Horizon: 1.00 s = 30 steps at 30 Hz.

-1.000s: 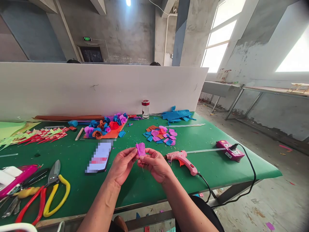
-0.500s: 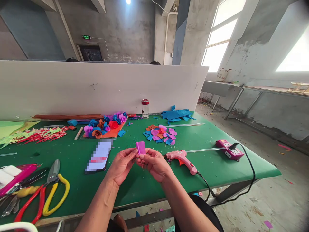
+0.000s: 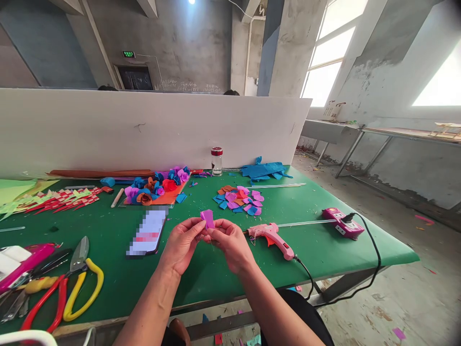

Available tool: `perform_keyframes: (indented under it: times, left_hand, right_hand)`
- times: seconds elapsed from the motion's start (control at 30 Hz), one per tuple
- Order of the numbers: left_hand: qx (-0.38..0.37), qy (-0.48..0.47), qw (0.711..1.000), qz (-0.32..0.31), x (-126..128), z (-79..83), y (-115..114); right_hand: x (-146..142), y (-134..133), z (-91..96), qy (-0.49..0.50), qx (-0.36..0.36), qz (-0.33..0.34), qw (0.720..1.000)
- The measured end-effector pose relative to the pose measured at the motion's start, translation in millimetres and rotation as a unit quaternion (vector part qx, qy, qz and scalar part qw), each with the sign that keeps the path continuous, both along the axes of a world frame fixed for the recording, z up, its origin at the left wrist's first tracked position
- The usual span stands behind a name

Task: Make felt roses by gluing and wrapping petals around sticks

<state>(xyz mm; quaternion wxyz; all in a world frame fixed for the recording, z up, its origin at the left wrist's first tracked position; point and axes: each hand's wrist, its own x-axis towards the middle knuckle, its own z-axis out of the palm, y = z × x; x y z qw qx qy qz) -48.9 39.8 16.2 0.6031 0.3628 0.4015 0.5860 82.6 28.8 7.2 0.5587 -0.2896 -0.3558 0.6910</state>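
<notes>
Between my two hands, above the table's near edge, a small purple crepe paper petal (image 3: 207, 217) stands up. My left hand (image 3: 185, 241) pinches its left side between thumb and forefinger. Closed on its lower right is my right hand (image 3: 230, 242), fingers curled under. A thin strand hangs below the fingertips. To the right lies a pink hot glue gun (image 3: 272, 236) with a clear glue stick in its back. Behind my hands is a pile of cut paper petals (image 3: 239, 199) in purple, blue, orange and red.
Finished paper flowers (image 3: 158, 185) sit on an orange sheet at the back left. A phone (image 3: 148, 231), scissors (image 3: 79, 259) and other tools lie left. A pink power strip (image 3: 343, 222) with a black cord is right. A jar (image 3: 216, 161) stands before the white board (image 3: 162, 129).
The purple petal has tilted and turned slightly between my fingers, dipping a little to the left. Both hands keep their pinch; the things on the table have not moved.
</notes>
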Motion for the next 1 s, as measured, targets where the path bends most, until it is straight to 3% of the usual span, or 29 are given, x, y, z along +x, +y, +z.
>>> perform_keyframes:
  times: [0.2,0.4,0.6,1.0]
  left_hand:
    - [0.009,0.013,1.000,0.014,-0.6,-4.2,0.4]
    - [0.030,0.020,0.999,0.008,-1.5,-3.6,-1.6]
    - [0.018,0.028,0.998,-0.049,-1.1,0.4,-2.4]
    - [0.025,0.029,0.998,-0.040,1.1,-4.0,-1.7]
  right_hand:
    - [-5.2,-2.2,0.4,-0.022,0.048,-0.046,0.998]
    - [-3.4,-0.6,-1.0,0.002,0.005,-0.033,0.999]
    - [-2.2,1.2,-2.4,0.049,-0.039,-0.016,0.998]
    - [-5.2,0.7,-6.7,0.083,-0.049,-0.029,0.995]
